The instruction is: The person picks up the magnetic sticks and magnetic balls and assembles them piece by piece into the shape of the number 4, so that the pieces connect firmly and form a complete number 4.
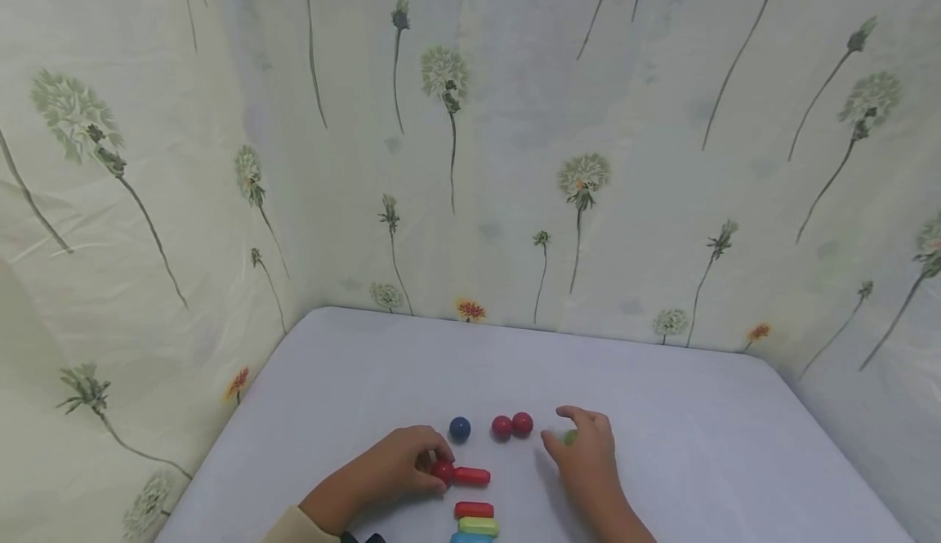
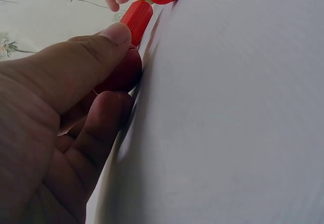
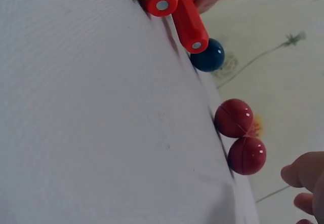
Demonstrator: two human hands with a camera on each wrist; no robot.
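Note:
My left hand (image 1: 404, 460) pinches a red ball (image 1: 443, 471) between thumb and fingers, low at the tabletop. Against that ball lies the end of a red magnetic rod (image 1: 472, 476); in the right wrist view the red rod (image 3: 190, 26) shows a silvery metal disc at its free end. Over on the right, my right hand (image 1: 590, 455) has its thumb and fingers spread apart. A green ball (image 1: 570, 437) sits by its palm, partly hidden by the hand. Two red balls (image 3: 234, 118) touch each other left of the right hand.
A blue ball (image 1: 460, 429) rests beyond the left hand. Nearer the front edge lie another red rod (image 1: 474, 510), a yellow-green rod (image 1: 479, 527) and a light blue rod (image 1: 471, 538), side by side. Flower-patterned cloth (image 1: 500, 159) hangs around the white table (image 1: 706, 429).

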